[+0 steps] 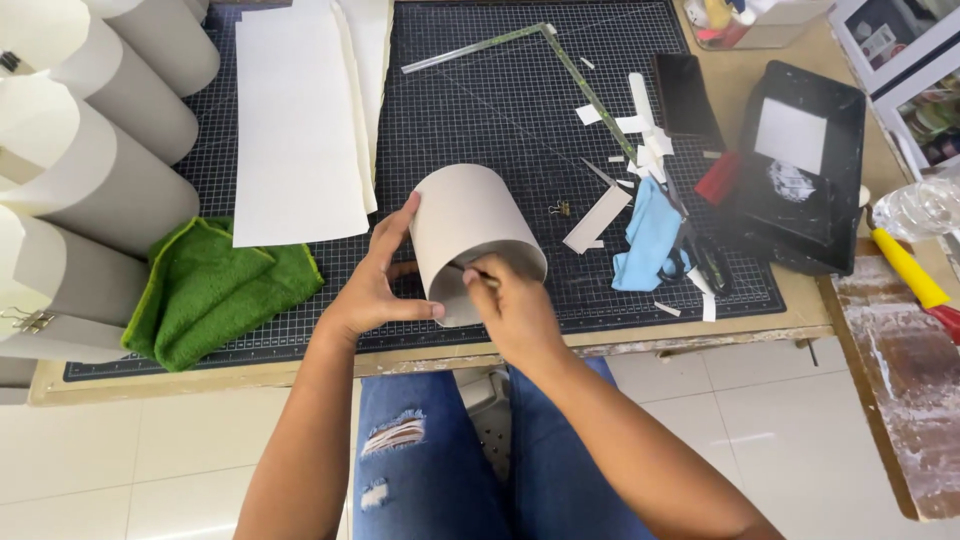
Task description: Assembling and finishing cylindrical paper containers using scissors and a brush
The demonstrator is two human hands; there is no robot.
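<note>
Two hands [375,285] – one card cylinder [470,235] held, four more [95,180] stacked left – one green cloth [215,290], one blue cloth [645,235]

— What's lying around on my cutting mat [480,100]?

— A green towel [225,290] is sitting at my left, white paper sheets [295,120] just beyond it. A blue cloth [645,235] and scissors [705,255] are lying at my right, beside a black tray [835,200].
</note>
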